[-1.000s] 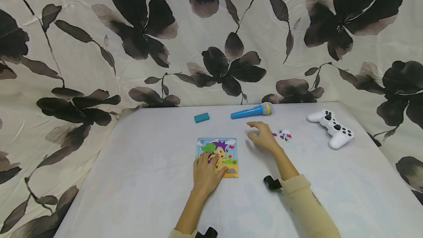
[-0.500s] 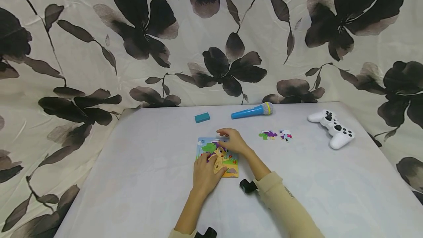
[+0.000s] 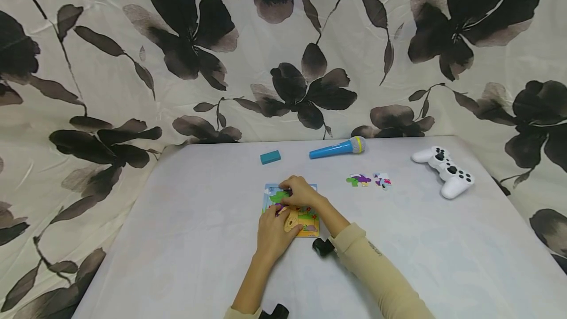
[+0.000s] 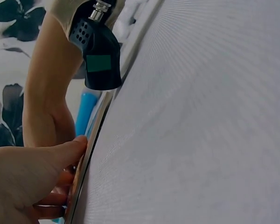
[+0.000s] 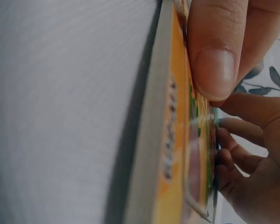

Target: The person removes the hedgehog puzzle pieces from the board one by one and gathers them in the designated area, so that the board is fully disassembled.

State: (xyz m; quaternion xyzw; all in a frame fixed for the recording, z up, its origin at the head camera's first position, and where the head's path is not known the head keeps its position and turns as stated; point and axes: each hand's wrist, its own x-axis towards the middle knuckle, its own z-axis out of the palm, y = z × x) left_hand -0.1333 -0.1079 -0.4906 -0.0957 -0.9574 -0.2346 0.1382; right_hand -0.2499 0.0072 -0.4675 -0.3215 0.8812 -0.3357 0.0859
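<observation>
The puzzle board lies flat on the white worktop, near its middle and well in from the left and right edges. The left hand rests on the board's left part with relaxed fingers, its thumb at the near edge. The right hand bends its fingers over the far part, touching the surface; whether it pinches a piece, I cannot tell. Loose puzzle pieces lie in two small patches, between the board and the worktop's right edge. Beside the far edge sit a blue block and, to its right, a blue toy microphone. A white game controller lies near the far right corner. Behind hangs a flowered cloth
</observation>
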